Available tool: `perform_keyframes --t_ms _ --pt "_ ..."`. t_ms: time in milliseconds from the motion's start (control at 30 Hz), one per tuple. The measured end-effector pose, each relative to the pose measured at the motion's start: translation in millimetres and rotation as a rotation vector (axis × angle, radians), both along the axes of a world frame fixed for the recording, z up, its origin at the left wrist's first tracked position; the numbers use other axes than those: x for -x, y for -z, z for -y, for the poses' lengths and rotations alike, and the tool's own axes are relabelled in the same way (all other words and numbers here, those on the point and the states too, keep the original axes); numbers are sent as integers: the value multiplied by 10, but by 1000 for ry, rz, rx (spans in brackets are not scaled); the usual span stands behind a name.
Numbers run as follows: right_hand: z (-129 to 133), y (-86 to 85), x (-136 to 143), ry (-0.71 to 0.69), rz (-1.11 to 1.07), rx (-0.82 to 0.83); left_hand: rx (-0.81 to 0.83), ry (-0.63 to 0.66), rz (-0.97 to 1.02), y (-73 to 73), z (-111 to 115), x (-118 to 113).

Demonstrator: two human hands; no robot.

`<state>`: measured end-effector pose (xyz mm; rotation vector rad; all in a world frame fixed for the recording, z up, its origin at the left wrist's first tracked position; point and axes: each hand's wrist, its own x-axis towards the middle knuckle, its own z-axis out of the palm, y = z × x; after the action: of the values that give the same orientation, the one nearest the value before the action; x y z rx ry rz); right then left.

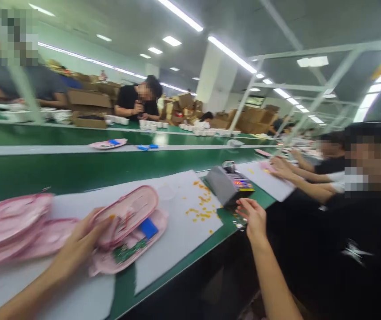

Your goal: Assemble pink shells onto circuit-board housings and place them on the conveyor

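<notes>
Pink shells are piled at the far left, on white sheets over the green tabletop. Next along, left hand is gripping a pink casing, tilted above another open one with a green circuit board and a blue block. Then yellow bits scattered across the paper, a grey box, and right hand just beside it, empty, fingers loosely spread.
</notes>
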<state>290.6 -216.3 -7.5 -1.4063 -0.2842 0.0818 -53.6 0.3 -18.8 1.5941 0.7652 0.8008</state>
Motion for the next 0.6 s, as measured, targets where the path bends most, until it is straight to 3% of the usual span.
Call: perform_keyframes --t_ms 67,167,267,400,600 --pt "-207 -43 522 -200 182 23 136 16 138 37 15 7" --pt "-612 -160 1405 -631 533 122 321 17 273 73 25 -1" --pt "-1073 -188 2046 -884 890 185 344 -7 362 87 41 3" --pt "-1458 -36 2221 -946 1263 365 350 -31 440 119 13 39" --pt "-1440 51 2087 -1017 1027 397 240 -69 453 201 -61 55"
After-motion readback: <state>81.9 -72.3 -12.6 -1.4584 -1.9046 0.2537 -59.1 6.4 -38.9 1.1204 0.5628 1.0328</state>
